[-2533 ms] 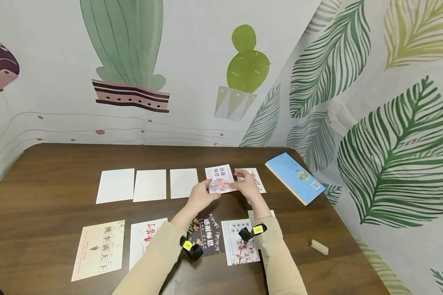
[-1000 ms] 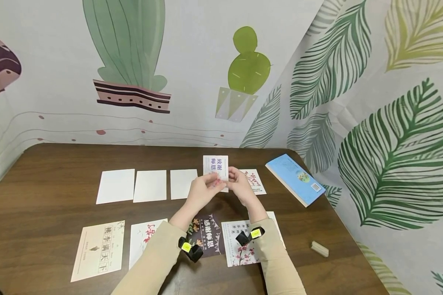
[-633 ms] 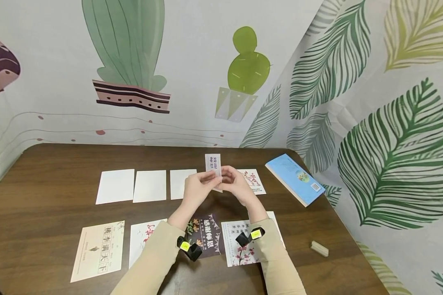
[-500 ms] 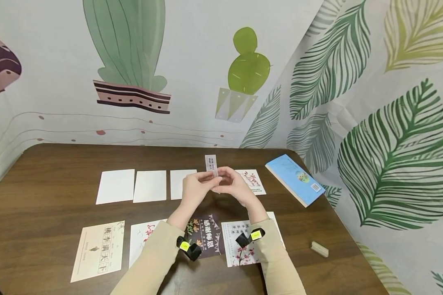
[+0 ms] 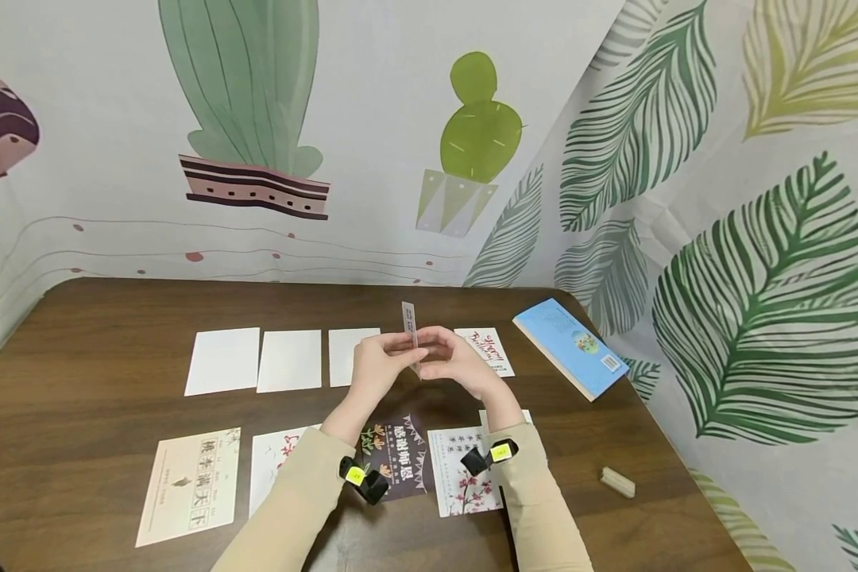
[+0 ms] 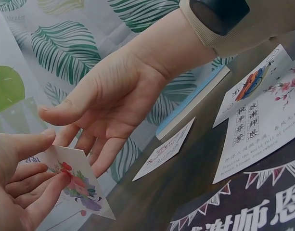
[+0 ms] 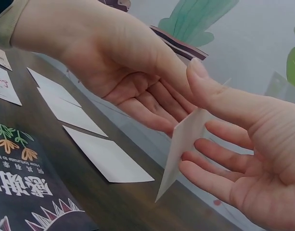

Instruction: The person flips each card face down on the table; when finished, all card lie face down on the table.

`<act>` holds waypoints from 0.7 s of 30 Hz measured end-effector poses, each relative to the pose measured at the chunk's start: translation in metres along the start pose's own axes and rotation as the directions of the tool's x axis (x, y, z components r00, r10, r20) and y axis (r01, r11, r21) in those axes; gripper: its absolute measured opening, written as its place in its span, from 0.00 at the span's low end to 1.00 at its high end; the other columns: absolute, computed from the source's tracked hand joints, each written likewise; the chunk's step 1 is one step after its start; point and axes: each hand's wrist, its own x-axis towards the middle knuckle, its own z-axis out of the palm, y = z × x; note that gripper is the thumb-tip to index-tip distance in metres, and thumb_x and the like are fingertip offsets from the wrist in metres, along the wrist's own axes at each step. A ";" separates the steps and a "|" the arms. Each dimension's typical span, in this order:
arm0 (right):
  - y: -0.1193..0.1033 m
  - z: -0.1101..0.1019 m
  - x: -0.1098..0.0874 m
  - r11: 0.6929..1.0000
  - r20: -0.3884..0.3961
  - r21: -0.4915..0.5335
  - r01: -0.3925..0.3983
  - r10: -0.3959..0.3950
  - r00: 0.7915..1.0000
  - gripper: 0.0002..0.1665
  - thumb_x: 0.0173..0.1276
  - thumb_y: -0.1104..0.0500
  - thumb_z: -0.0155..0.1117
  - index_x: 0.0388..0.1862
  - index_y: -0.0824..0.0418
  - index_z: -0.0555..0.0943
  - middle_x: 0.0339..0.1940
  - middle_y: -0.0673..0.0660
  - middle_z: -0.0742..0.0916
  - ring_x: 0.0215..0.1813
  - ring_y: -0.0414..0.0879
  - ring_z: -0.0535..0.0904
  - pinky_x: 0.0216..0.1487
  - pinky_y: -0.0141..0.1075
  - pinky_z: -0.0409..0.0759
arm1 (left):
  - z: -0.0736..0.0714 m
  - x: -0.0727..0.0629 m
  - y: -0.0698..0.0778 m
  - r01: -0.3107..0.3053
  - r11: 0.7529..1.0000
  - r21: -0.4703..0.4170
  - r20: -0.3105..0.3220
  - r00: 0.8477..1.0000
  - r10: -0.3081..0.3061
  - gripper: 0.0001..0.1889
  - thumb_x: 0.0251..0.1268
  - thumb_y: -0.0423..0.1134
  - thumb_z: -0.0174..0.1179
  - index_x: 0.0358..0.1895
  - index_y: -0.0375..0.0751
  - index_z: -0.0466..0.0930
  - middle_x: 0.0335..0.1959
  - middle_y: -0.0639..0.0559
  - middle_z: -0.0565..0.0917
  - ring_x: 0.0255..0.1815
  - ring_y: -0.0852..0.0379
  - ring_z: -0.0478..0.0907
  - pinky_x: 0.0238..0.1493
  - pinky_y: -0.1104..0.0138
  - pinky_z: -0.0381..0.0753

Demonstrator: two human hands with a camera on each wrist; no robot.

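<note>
My left hand pinches a greeting card near one edge. The card stands upright, nearly edge-on in the head view. Its printed face, with flowers and purple writing, is turned toward my left hand. Its plain white back shows in the right wrist view. The loosely bent fingers of my right hand touch that back. My right thumb is spread away from the card. Both hands are raised over the back of the table, between a white card and a card with red lettering.
Two more white cards lie farther left. Nearer are a cream card, a red-lettered card, a dark card and a blossom card, some partly under the sleeves. To the right are a blue book and a small pale block.
Both hands have turned the card from facing the head camera to nearly edge-on, shifting a little left. The right hand has moved from gripping its edge to touching its back with spread thumb.
</note>
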 end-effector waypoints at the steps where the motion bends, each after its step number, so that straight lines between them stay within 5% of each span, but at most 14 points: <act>1: 0.000 -0.001 0.000 1.000 -0.002 0.004 0.001 -0.001 1.000 0.40 0.58 0.57 0.76 0.65 0.69 0.69 0.62 0.66 0.76 0.60 0.48 0.77 0.53 0.34 0.81 | 0.000 0.000 0.000 -0.003 1.000 0.002 0.000 1.000 0.003 0.20 0.56 0.39 0.72 0.50 0.33 0.85 0.43 0.41 0.89 0.44 0.47 0.87 0.48 0.58 0.85; 5: 0.003 -0.002 0.000 0.999 -0.038 0.032 0.001 0.000 0.999 0.46 0.56 0.49 0.77 0.66 0.71 0.68 0.61 0.68 0.76 0.58 0.47 0.78 0.54 0.33 0.81 | 0.000 0.001 0.001 -0.020 1.000 0.004 -0.012 1.000 0.020 0.17 0.57 0.38 0.71 0.48 0.33 0.86 0.40 0.41 0.89 0.43 0.47 0.87 0.47 0.57 0.85; 11: 0.009 -0.004 0.002 0.996 -0.193 0.076 -0.036 0.050 0.980 0.30 0.67 0.65 0.63 0.65 0.73 0.68 0.52 0.60 0.80 0.48 0.39 0.81 0.52 0.31 0.81 | 0.000 0.001 0.002 -0.039 0.999 0.002 -0.051 0.998 0.039 0.14 0.59 0.35 0.69 0.46 0.31 0.86 0.38 0.39 0.89 0.41 0.45 0.88 0.45 0.58 0.86; 17: 0.015 -0.008 0.003 0.994 -0.408 0.054 -0.097 0.111 0.906 0.25 0.68 0.63 0.63 0.62 0.71 0.73 0.50 0.61 0.82 0.46 0.40 0.81 0.56 0.38 0.82 | 0.000 0.001 0.001 -0.004 1.000 0.003 -0.066 0.998 0.004 0.14 0.60 0.35 0.68 0.46 0.30 0.85 0.40 0.38 0.88 0.42 0.45 0.87 0.45 0.59 0.86; 21: 0.017 -0.012 0.003 0.988 -0.478 0.017 -0.152 0.141 0.867 0.23 0.69 0.60 0.64 0.60 0.69 0.76 0.51 0.62 0.82 0.47 0.42 0.80 0.58 0.43 0.81 | 0.000 0.001 0.000 0.050 0.998 -0.049 -0.038 0.998 -0.052 0.15 0.62 0.34 0.66 0.49 0.29 0.84 0.42 0.37 0.87 0.45 0.45 0.86 0.45 0.63 0.86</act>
